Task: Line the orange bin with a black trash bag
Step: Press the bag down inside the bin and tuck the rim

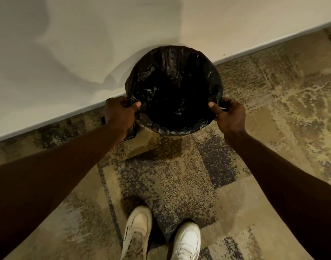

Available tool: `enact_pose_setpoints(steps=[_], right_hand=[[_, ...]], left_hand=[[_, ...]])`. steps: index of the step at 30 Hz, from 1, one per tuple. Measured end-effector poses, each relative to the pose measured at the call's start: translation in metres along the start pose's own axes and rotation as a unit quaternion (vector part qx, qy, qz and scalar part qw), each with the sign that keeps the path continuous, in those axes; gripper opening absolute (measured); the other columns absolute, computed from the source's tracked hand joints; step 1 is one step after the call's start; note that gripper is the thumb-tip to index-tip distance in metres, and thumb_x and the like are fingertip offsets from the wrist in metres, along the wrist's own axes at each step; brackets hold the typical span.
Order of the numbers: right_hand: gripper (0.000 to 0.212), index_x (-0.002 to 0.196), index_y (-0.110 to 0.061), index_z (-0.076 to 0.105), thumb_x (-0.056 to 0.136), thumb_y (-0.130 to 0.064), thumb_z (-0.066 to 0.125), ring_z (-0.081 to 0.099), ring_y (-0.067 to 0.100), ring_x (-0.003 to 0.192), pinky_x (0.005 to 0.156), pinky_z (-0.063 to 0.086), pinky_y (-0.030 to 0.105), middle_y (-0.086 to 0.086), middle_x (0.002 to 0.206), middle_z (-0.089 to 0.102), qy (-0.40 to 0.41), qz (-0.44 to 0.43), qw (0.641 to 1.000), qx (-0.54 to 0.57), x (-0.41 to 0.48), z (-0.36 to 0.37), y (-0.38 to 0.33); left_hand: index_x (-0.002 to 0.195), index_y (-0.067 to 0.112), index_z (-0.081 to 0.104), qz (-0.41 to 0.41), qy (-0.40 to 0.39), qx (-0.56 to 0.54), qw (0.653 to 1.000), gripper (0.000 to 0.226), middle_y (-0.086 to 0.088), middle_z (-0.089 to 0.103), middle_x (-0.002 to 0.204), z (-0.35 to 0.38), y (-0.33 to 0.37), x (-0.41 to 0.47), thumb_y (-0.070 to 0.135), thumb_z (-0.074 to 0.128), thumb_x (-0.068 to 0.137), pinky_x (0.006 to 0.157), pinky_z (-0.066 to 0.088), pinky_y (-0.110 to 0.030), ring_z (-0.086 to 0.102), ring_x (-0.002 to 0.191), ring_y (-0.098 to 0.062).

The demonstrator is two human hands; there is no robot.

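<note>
Crinkled black plastic trash bag spreads over a round opening, against the white wall. Left hand and right hand each grip its near edge. White sneakers stand on mottled carpet.

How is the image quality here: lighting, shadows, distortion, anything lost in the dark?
Head view: dim, warm light; black trash bag interior is featureless black; soft shadows on the wall; wide-angle bends the baseboard; both hands reasonably sharp.
</note>
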State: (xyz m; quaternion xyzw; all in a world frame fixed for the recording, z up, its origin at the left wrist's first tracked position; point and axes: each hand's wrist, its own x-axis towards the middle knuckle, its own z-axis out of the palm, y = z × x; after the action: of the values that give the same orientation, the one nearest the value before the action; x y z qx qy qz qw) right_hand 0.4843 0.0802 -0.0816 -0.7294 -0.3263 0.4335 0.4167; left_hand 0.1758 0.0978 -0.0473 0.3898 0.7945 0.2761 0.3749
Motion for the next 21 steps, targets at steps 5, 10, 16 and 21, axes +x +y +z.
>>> enact_pose_setpoints(steps=[5,10,16,21], right_hand=[[0.034,0.120,-0.002,0.072,0.092,-0.020,0.083,0.080,0.021,0.101,0.086,0.068,0.047,0.009,0.111,0.080,-0.007,0.001,1.000,-0.015,0.011,0.009,0.003],[0.042,0.118,-0.008,0.072,0.087,-0.032,0.086,0.080,0.022,0.103,0.088,0.067,0.050,0.006,0.112,0.080,-0.003,0.002,0.999,-0.039,0.016,0.012,0.007],[0.040,0.118,-0.002,0.069,0.089,-0.025,0.085,0.079,0.024,0.104,0.089,0.067,0.051,0.010,0.113,0.079,-0.004,0.013,1.000,-0.018,0.014,0.012,0.008],[0.035,0.120,0.003,0.068,0.094,-0.017,0.081,0.079,0.022,0.103,0.087,0.068,0.045,0.011,0.112,0.079,-0.011,0.014,1.000,-0.006,0.016,0.013,0.005]], left_hand=[[0.107,0.008,0.081,0.010,0.020,0.012,1.000,0.029,-0.007,0.076,0.094,0.004,-0.002,0.010,0.030,0.083,0.089,0.076,0.054,-0.029,0.072,0.086,-0.022],[0.104,0.008,0.080,0.016,0.018,0.024,0.999,0.027,-0.005,0.074,0.091,0.006,-0.003,0.018,0.030,0.084,0.089,0.079,0.057,-0.030,0.072,0.087,-0.022],[0.107,0.006,0.080,0.030,0.011,0.031,0.999,0.029,-0.005,0.072,0.093,0.011,-0.006,0.022,0.029,0.083,0.090,0.078,0.052,-0.028,0.071,0.089,-0.022],[0.106,0.006,0.080,0.047,0.017,0.061,0.997,0.032,-0.008,0.076,0.095,0.013,-0.004,0.028,0.033,0.082,0.089,0.075,0.053,-0.031,0.072,0.089,-0.024]])
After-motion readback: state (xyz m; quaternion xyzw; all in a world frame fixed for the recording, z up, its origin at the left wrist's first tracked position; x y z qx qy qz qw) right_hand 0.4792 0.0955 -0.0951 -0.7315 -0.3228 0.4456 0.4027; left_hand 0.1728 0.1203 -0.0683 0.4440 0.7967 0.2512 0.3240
